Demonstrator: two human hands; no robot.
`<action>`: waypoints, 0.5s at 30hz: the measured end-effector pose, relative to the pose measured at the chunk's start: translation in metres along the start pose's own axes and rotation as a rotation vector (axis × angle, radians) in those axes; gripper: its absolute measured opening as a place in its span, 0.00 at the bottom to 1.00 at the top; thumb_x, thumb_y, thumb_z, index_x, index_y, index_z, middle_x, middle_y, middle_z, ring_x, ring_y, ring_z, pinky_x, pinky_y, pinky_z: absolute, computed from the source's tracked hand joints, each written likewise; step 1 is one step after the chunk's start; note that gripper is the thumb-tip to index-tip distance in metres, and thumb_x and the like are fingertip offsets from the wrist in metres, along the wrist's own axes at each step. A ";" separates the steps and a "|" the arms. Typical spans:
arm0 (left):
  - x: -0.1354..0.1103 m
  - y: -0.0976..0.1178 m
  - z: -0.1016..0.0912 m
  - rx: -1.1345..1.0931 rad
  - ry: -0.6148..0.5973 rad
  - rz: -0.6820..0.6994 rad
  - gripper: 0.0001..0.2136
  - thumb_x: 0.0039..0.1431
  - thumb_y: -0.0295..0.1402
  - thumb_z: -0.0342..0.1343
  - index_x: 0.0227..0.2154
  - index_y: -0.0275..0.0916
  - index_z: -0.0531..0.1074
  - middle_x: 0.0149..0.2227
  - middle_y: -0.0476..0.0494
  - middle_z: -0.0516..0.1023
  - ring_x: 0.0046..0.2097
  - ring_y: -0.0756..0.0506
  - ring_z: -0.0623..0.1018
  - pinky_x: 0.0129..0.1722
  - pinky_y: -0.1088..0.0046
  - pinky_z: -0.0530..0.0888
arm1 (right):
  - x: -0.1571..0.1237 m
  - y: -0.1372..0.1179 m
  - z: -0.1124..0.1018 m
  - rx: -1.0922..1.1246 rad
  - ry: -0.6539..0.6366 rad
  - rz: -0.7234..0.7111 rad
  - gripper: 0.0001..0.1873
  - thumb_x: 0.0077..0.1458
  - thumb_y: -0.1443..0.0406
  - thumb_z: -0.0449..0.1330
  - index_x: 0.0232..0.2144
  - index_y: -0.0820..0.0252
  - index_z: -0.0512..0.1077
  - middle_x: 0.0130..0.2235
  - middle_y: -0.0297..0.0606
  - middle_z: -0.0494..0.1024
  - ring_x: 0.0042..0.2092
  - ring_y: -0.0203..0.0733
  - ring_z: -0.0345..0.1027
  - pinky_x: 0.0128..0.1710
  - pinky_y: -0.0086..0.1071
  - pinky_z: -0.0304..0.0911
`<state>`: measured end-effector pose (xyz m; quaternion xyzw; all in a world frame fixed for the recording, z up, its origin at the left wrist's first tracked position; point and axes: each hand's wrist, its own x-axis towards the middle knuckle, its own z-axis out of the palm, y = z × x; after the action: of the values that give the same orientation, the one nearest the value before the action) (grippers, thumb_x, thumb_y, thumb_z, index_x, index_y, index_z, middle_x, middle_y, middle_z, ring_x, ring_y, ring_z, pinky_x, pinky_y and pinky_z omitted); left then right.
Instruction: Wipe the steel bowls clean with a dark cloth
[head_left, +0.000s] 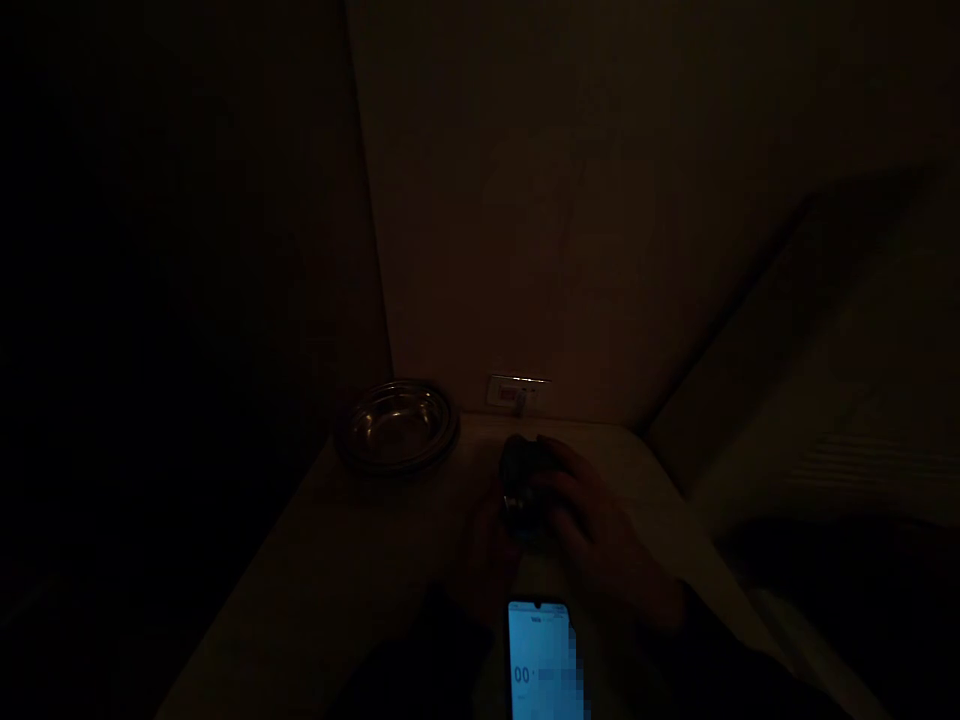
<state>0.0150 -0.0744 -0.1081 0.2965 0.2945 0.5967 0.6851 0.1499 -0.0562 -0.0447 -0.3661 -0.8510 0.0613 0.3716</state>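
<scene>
The scene is very dark. A dark rounded object with a small shiny spot (523, 490) is between my hands above the table, and I cannot make out its kind. My right hand (592, 525) grips it from the right, fingers curled over its top and side. On its lower left is my left hand (487, 550), close against the object, but its fingers are lost in shadow. Just below the hands lies a lit phone (544, 660), its screen showing large digits beginning with 00.
Shiny metal dishes (397, 430), seemingly stacked, sit at the back left of the pale table (300, 580). A wall socket (517, 391) with something plugged in is behind the hands, just above the table's back edge. Dark walls (510, 200) rise at the back and left.
</scene>
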 end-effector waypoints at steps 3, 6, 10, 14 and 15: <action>0.004 0.002 0.009 -0.020 0.018 0.011 0.23 0.58 0.45 0.52 0.55 0.42 0.69 0.56 0.42 0.74 0.61 0.38 0.67 0.59 0.60 0.67 | -0.001 -0.006 0.010 0.063 0.088 0.152 0.06 0.60 0.64 0.54 0.38 0.56 0.70 0.54 0.47 0.70 0.56 0.50 0.64 0.54 0.49 0.64; 0.001 0.006 0.007 -0.022 0.045 0.037 0.22 0.58 0.44 0.54 0.53 0.40 0.71 0.55 0.41 0.75 0.62 0.39 0.66 0.61 0.62 0.64 | -0.004 -0.010 0.019 0.054 0.125 0.177 0.17 0.61 0.64 0.53 0.52 0.58 0.63 0.57 0.50 0.67 0.57 0.50 0.63 0.55 0.49 0.63; -0.011 0.010 -0.008 0.036 0.093 0.161 0.21 0.52 0.34 0.62 0.51 0.42 0.73 0.57 0.46 0.73 0.64 0.40 0.63 0.64 0.70 0.58 | -0.022 -0.010 0.025 -0.100 0.010 0.012 0.28 0.59 0.70 0.50 0.62 0.60 0.52 0.64 0.52 0.56 0.66 0.54 0.46 0.59 0.56 0.56; -0.013 0.003 -0.016 0.126 0.114 0.225 0.23 0.48 0.28 0.64 0.50 0.43 0.74 0.56 0.46 0.74 0.62 0.38 0.66 0.62 0.70 0.62 | -0.032 -0.002 0.023 -0.153 0.009 -0.169 0.33 0.56 0.74 0.50 0.63 0.58 0.52 0.69 0.48 0.40 0.67 0.58 0.38 0.58 0.57 0.58; -0.011 0.000 -0.017 0.127 0.113 0.213 0.23 0.49 0.28 0.63 0.50 0.42 0.74 0.55 0.45 0.74 0.61 0.37 0.67 0.61 0.68 0.64 | -0.031 0.000 0.023 -0.148 0.016 -0.163 0.32 0.55 0.74 0.50 0.62 0.57 0.54 0.69 0.47 0.37 0.67 0.58 0.39 0.57 0.56 0.58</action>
<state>0.0012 -0.0844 -0.1183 0.3346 0.3365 0.6620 0.5801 0.1483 -0.0732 -0.0788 -0.3226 -0.8772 -0.0350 0.3540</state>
